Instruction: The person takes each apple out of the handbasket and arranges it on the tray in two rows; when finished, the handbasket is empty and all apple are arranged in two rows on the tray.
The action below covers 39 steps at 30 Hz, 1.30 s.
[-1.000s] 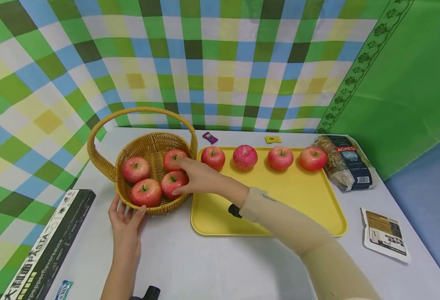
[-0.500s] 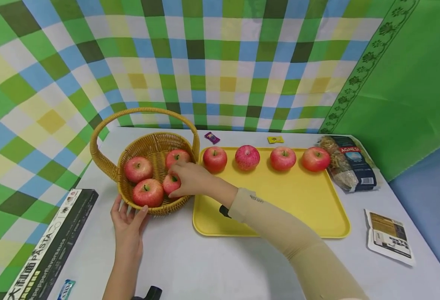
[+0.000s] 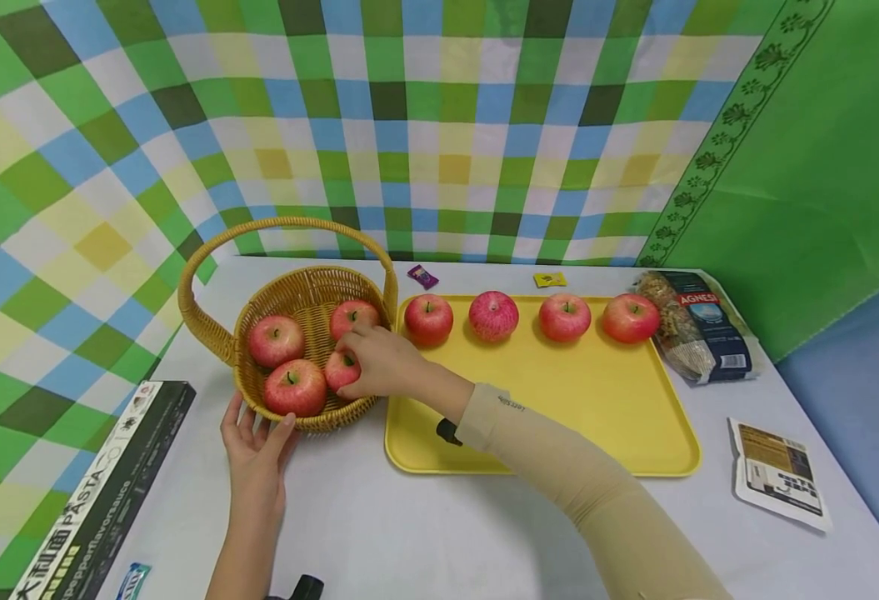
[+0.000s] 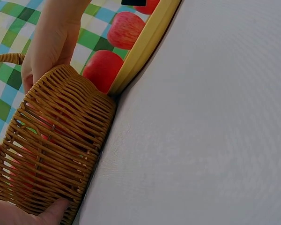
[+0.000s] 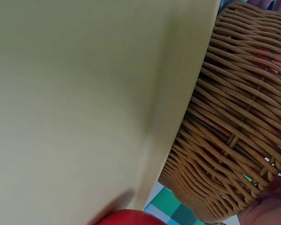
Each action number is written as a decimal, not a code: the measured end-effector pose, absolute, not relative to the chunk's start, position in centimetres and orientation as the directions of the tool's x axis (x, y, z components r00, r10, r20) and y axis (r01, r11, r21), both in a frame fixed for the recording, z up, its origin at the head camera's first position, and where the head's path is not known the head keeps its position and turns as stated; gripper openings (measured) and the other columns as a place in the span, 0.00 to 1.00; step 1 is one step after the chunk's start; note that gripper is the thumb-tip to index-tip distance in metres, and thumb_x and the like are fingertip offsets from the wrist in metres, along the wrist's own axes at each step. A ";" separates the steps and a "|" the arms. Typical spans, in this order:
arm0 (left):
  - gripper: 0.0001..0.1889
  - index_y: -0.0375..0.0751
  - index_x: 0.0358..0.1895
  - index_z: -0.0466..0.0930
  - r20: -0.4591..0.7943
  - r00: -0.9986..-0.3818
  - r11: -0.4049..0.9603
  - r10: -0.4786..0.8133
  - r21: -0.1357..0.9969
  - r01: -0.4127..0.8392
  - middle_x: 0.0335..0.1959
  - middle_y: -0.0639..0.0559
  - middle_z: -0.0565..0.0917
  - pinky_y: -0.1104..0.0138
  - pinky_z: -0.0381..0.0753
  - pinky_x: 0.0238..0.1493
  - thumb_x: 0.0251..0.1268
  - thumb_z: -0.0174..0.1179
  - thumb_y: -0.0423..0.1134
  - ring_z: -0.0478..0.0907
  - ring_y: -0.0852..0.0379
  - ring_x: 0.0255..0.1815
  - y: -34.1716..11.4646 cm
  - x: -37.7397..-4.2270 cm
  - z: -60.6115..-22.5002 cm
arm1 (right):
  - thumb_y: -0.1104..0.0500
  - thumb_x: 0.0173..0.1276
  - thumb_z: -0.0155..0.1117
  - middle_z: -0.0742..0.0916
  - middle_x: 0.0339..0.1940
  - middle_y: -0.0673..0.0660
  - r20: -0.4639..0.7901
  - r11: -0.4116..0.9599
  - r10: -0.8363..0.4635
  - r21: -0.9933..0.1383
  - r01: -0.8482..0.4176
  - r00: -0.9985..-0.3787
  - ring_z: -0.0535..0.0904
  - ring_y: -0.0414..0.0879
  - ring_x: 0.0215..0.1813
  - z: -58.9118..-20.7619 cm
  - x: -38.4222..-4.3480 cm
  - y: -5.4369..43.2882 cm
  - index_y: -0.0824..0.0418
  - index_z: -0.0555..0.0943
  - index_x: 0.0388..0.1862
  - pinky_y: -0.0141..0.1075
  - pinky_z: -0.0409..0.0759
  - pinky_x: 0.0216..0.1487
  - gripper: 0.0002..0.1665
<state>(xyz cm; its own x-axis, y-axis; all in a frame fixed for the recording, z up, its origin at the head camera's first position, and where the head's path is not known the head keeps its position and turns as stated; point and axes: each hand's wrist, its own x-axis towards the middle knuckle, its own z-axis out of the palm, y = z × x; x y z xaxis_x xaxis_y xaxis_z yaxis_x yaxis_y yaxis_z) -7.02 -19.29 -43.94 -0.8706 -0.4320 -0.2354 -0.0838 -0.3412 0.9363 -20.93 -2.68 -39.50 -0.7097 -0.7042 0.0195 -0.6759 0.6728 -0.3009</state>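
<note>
Reaching in from the right, my right arm runs up across the yellow tray (image 3: pixel 559 417) in its beige sleeve (image 3: pixel 559 475), and the wrist passes low over the side of the wicker basket (image 3: pixel 312 287), in front of the handle's right foot. My right grip (image 3: pixel 384 361) is palm down and narrow, fingers bent over the top and thumb on the near side, holding the front right apple (image 3: pixel 340 377) where it sits inside the basket. My left grip (image 3: pixel 254 446) is spread against the outer wall at the front left, thumb at the rim and fingers lower down; it presses the weave from outside.

The tall handle (image 3: pixel 289 222) arches up behind my right knuckles. The tray's edge runs just beside the basket; I cannot tell whether they touch. In front, the white bench (image 3: pixel 409 533) stretches between my left forearm and the right sleeve, and the pasta box (image 3: pixel 109 492) lies off to the left of the basket.

The apple I hold is red, its dark green stem showing beside my fingers, the rest partly covered. Around it sit the back left apple (image 3: pixel 277 341), the front left apple (image 3: pixel 295 388), mottled with yellow, and the back right apple (image 3: pixel 354 317), partly hidden by my knuckles. Four more apples (image 3: pixel 494 317) stand in a row along the tray's far edge.
</note>
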 end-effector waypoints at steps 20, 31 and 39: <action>0.46 0.66 0.74 0.41 -0.231 -0.868 -0.340 -0.439 0.937 -0.077 0.77 0.55 0.46 0.64 0.72 0.60 0.64 0.63 0.35 0.51 0.51 0.75 -19.3 -7.1 -44.1 | 0.40 0.54 0.72 0.77 0.57 0.47 0.167 0.546 -0.721 -0.462 -0.699 -0.673 0.70 0.42 0.60 -34.7 -19.2 -0.1 0.52 0.77 0.59 0.32 0.73 0.58 0.35; 0.45 0.66 0.74 0.42 -0.233 -0.867 -0.348 -0.440 0.935 -0.074 0.77 0.55 0.47 0.66 0.74 0.58 0.64 0.63 0.35 0.53 0.52 0.74 -19.3 -7.0 -43.9 | 0.39 0.51 0.75 0.78 0.53 0.42 0.148 0.550 -0.668 -0.560 -0.619 -0.729 0.70 0.36 0.55 -34.3 -17.6 6.3 0.48 0.77 0.57 0.30 0.77 0.50 0.35; 0.46 0.66 0.74 0.42 -0.235 -0.867 -0.354 -0.440 0.932 -0.074 0.77 0.54 0.47 0.65 0.74 0.59 0.63 0.64 0.35 0.54 0.51 0.74 -19.3 -7.0 -43.8 | 0.43 0.50 0.77 0.78 0.52 0.45 0.095 0.596 -0.650 -0.553 -0.583 -0.754 0.71 0.39 0.53 -37.3 -17.1 8.6 0.51 0.77 0.55 0.32 0.78 0.51 0.34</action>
<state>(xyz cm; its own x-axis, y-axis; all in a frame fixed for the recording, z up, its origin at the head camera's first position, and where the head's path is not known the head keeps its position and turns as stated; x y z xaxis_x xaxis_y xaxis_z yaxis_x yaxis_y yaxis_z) -7.00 -19.26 -43.79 -0.8668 -0.4395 -0.2354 -0.0736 -0.3543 0.9322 -17.12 8.59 -37.25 -0.7541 -0.6498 0.0953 -0.5829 0.5955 -0.5528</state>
